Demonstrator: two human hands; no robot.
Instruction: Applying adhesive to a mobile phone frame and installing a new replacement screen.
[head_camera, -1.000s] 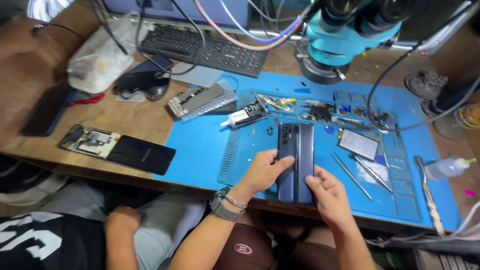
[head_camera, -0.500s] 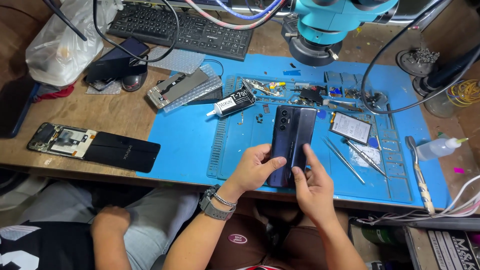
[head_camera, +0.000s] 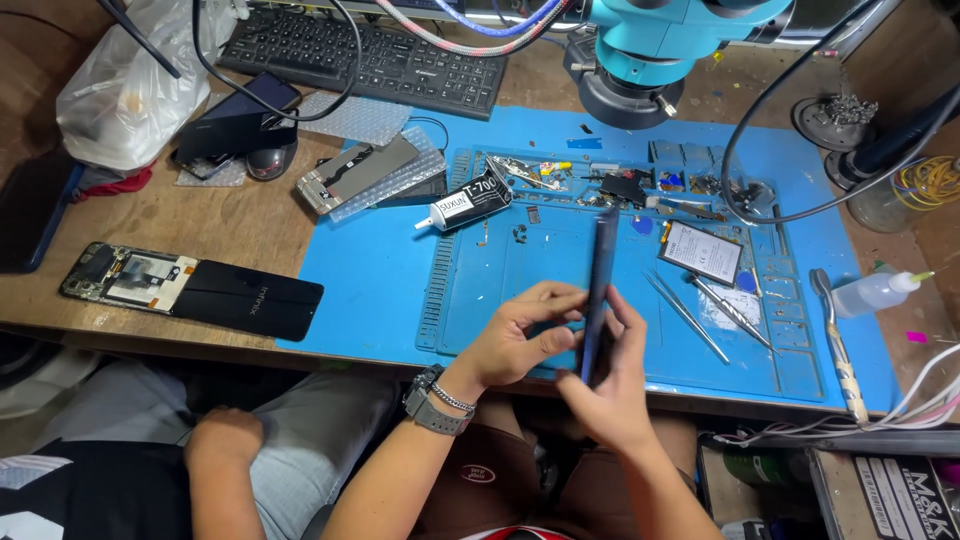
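While held edge-on at lower centre of frame, dark smartphone (head_camera: 598, 290) is clasped from both sides: left hand (head_camera: 520, 335) grip closed on left face, right hand (head_camera: 612, 385) grip closed on lower end. Blue work mat (head_camera: 380, 270) spread on wooden table (head_camera: 200, 220) beneath. Tweezers (head_camera: 690, 315) laid right of phone. Glue tube (head_camera: 465, 205) placed upper centre. Opened phone (head_camera: 190, 290) laid at left. Another person's hand (head_camera: 225, 435) seen lower left.

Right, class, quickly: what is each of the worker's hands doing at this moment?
Left hand: closed on the dark phone, held edge-on above the blue mat.
Right hand: also gripping the phone, at its lower end.
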